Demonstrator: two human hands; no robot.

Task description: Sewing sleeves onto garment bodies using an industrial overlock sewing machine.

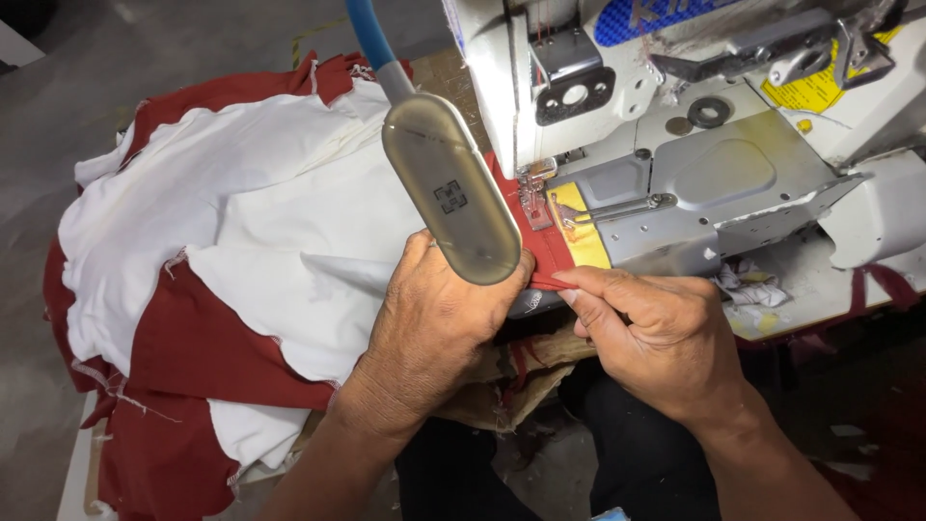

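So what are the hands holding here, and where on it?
The right hand pinches the near end of the red fabric strip. The left hand rests on the strip beside it, partly hidden by the lamp.

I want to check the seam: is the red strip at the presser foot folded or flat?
Folded, it seems: the right hand pinches the red strip at a doubled edge before the presser foot. Under the foot, cannot tell.

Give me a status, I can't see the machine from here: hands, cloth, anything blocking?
Left hand flat on the red strip. Right hand pinching its near end. Strip runs to the presser foot. Lamp head hides part of the left hand's fingers.
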